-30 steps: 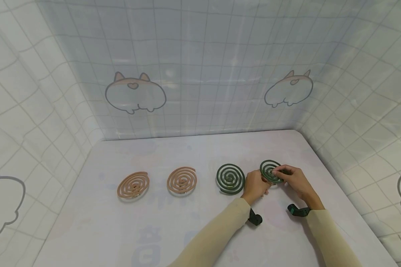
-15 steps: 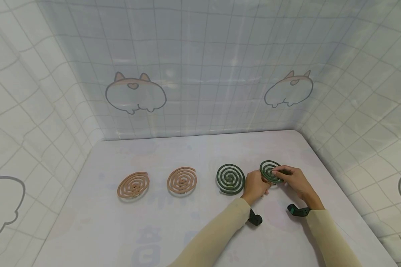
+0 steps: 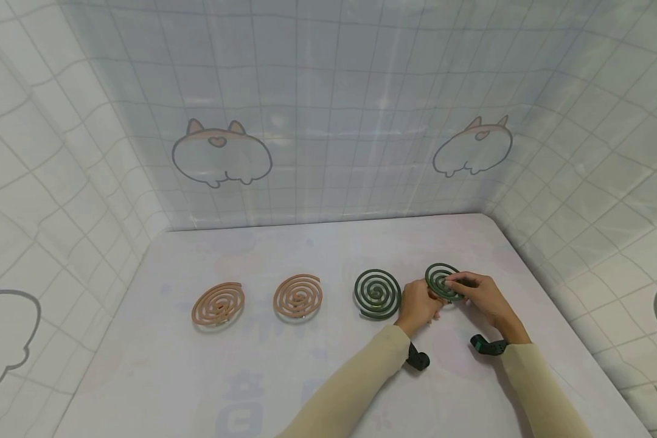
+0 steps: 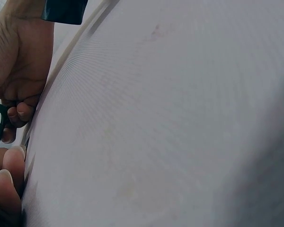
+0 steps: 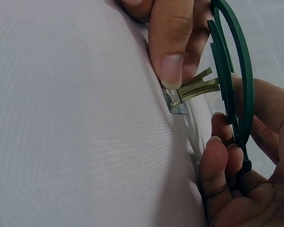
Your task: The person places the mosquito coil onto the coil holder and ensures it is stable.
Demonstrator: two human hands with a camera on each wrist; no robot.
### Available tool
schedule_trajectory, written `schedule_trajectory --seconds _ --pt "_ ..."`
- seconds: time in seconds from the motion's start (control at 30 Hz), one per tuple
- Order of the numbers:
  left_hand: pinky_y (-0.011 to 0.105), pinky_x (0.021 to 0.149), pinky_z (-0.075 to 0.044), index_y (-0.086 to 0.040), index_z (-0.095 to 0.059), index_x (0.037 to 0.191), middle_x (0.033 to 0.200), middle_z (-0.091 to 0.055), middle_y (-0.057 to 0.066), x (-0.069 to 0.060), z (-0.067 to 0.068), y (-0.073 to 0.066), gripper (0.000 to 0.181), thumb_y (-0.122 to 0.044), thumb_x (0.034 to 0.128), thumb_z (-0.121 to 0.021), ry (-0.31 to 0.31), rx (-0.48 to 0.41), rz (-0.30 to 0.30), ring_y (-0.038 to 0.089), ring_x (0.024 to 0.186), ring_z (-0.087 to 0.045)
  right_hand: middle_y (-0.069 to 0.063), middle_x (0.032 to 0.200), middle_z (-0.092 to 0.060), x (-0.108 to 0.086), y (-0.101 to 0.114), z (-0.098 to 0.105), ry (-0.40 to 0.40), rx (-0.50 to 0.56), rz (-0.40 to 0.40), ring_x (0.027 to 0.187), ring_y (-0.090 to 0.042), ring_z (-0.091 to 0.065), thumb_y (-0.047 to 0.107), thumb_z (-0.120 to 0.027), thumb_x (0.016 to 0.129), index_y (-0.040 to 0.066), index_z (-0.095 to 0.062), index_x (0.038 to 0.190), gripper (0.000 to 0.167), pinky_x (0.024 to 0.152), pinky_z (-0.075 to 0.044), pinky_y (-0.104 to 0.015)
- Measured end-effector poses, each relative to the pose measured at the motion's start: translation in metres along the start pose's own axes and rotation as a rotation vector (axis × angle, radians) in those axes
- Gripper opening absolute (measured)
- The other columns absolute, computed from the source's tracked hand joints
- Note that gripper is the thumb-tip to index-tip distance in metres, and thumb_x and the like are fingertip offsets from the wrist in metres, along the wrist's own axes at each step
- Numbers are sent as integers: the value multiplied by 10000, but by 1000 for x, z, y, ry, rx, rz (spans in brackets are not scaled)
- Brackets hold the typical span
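At the right of the table in the head view, a green mosquito coil (image 3: 435,277) is tilted between both hands. My right hand (image 3: 484,298) pinches it near its centre. The right wrist view shows the right hand's fingers (image 5: 217,161) curled against the coil's rings. My left hand (image 3: 418,307) is low beside the coil. It holds a small metal coil stand (image 5: 196,89), with the thumb (image 5: 171,61) pressed on the stand's flat base at the table. The stand's upright prong reaches the coil's near face; whether it is fixed there cannot be told.
A second green coil (image 3: 377,294) lies just left of the left hand. Further left are two brown coils (image 3: 298,296), the leftmost coil (image 3: 219,303) tilted. Dark wrist devices (image 3: 488,345) hang at both wrists. White gridded curtains (image 3: 328,121) surround the white table (image 3: 263,255).
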State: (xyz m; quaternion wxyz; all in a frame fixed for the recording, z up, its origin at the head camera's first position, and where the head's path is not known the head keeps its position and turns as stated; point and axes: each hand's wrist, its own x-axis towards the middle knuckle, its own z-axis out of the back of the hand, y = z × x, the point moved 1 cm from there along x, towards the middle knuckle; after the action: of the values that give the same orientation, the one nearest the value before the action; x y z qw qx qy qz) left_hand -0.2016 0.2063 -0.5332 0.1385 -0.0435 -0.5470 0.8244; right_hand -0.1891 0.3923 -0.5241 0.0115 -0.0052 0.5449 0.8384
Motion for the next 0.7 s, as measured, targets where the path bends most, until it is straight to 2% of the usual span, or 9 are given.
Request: schedule_trajectory --seconds 0.2,0.4,0.7 --pt "189 333 -392 -131 -656 732 474 -558 -115 1 0 0 235 -52 840 -848 -7 1 16 22 348 -525 -31 1099 -675 2 -1 1 11 -5 -2 860 -155 -535 188 -703 1003 -66 -685 1229 340 634 -500 -299" --pt "181 343 -390 -139 -652 728 470 -546 -131 1 -1 0 243 -65 836 -857 -13 19 11 10 355 -529 -67 1137 -674 0 1 0 7 -7 0 873 -145 -539 273 -729 986 -13 -707 1226 374 639 -503 -287" --pt "190 336 -403 -129 -653 734 465 -538 -132 0 -1 0 240 -68 834 -863 -19 23 2 13 342 -517 -116 1135 -669 0 0 -1 -6 -42 11 866 -160 -535 322 -748 968 -4 -720 1192 397 636 -500 -282"
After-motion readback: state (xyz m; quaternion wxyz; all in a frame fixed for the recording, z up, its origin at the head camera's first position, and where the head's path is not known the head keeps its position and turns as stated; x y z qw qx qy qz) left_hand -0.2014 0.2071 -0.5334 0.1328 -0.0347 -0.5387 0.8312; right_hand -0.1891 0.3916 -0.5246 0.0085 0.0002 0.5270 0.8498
